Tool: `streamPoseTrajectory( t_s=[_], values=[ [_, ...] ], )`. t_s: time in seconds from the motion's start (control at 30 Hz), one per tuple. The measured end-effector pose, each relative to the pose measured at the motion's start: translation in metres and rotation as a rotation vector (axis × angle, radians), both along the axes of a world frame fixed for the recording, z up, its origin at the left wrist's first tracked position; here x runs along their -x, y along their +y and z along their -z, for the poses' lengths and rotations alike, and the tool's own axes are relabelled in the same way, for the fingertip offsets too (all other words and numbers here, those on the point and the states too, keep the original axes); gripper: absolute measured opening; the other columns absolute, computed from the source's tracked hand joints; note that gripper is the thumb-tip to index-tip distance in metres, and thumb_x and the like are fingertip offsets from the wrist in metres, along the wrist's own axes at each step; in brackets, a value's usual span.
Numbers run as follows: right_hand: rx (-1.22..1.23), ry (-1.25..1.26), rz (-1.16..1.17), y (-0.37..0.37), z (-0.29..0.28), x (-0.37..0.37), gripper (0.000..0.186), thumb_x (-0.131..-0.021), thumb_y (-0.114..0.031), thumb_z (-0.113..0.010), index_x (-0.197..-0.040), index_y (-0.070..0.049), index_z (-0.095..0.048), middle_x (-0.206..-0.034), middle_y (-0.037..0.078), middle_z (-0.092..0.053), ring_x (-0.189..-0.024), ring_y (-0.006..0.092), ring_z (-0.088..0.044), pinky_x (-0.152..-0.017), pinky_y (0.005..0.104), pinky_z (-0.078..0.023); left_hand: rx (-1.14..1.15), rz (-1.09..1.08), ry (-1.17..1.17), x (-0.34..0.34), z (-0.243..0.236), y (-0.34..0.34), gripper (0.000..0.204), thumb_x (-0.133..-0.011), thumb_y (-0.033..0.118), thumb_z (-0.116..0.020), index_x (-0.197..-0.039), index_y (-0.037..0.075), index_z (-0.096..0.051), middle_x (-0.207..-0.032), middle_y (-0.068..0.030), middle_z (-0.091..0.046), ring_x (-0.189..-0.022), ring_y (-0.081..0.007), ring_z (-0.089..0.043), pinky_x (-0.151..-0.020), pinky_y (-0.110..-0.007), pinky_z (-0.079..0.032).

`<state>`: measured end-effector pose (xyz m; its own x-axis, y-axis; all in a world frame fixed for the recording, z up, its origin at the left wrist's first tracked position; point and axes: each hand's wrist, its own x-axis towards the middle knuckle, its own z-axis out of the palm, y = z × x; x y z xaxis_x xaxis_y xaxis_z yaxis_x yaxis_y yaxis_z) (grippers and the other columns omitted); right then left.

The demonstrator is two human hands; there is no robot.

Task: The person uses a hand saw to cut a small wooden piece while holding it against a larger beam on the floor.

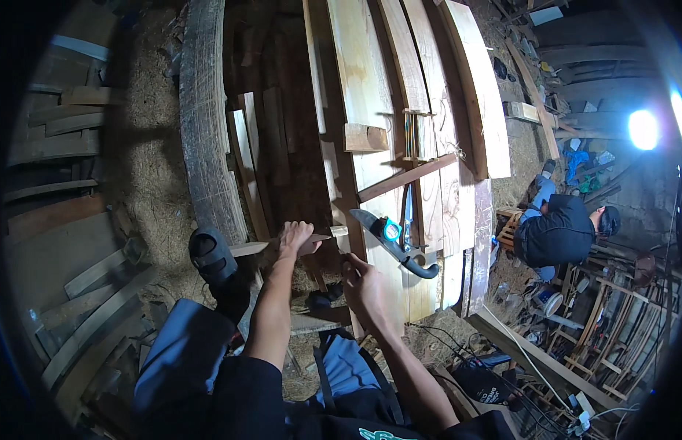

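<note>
My left hand [295,239] is closed around a narrow wooden strip [249,249], which sticks out on both sides of the fist. To its right, my right hand [364,287] is curled by the edge of the bench planks, fingertips pressed together; what they hold, if anything, cannot be made out. A small pale wood piece [339,231] is just beyond those fingertips. On the planks [363,81] beside my right hand lie a curved blade with a black handle [422,270], a teal tape measure [389,231] and a slim blue-handled tool [408,213].
A reddish-brown strip [407,178], a short wood block [365,138] and several thin rods [411,138] lie farther up the planks. A dark weathered beam [205,110] runs along the left. Another person [557,229] sits at the right. Cables [458,343] trail at lower right.
</note>
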<state>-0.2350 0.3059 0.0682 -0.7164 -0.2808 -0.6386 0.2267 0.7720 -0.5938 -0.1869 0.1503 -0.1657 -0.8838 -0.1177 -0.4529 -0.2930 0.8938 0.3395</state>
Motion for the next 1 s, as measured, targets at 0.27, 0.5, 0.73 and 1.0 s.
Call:
streamPoseTrajectory(
  t_s=[0.27,0.5,0.73,1.0],
  values=[
    [-0.144,0.059,0.133,-0.023,0.048,-0.027,0.040,-0.092,-0.008,-0.053,-0.131,-0.005,-0.056,-0.096,0.030,-0.064,-0.094,0.0391,-0.066,-0.072,0.0398,-0.052,-0.015,0.069,-0.027,0.004,0.004,0.011,0.026,-0.084,0.034,-0.057,-0.089,0.011,-0.068,-0.091,-0.0156,-0.067,-0.088,-0.0326,-0.066,-0.080,-0.047,-0.048],
    [-0.075,-0.020,0.144,-0.025,0.081,-0.003,0.034,-0.092,-0.015,-0.057,-0.122,0.001,-0.063,-0.099,0.023,-0.070,-0.088,0.0163,-0.067,-0.075,0.0310,-0.050,0.045,0.035,-0.048,-0.016,0.037,0.000,0.023,-0.083,0.036,-0.059,-0.088,0.014,-0.064,-0.089,-0.0126,-0.066,-0.088,-0.0301,-0.065,-0.080,-0.045,-0.045],
    [-0.020,0.145,0.050,0.005,0.098,0.013,0.033,-0.091,-0.021,-0.057,-0.120,-0.005,-0.065,-0.089,0.028,-0.066,-0.090,0.0388,-0.067,-0.074,0.0427,-0.053,0.025,0.038,0.000,-0.004,0.027,0.010,0.035,-0.079,0.050,-0.062,-0.091,0.016,-0.063,-0.090,-0.0109,-0.064,-0.090,-0.0298,-0.064,-0.080,-0.046,-0.045],
    [-0.018,0.159,0.110,-0.013,0.107,-0.006,0.033,-0.090,-0.018,-0.056,-0.120,-0.006,-0.064,-0.089,0.029,-0.065,-0.089,0.0395,-0.066,-0.075,0.0417,-0.052,0.078,0.036,-0.043,-0.014,0.065,-0.007,0.034,-0.081,0.046,-0.061,-0.096,0.016,-0.062,-0.096,-0.0104,-0.063,-0.095,-0.0312,-0.063,-0.082,-0.048,-0.045]
  ],
)
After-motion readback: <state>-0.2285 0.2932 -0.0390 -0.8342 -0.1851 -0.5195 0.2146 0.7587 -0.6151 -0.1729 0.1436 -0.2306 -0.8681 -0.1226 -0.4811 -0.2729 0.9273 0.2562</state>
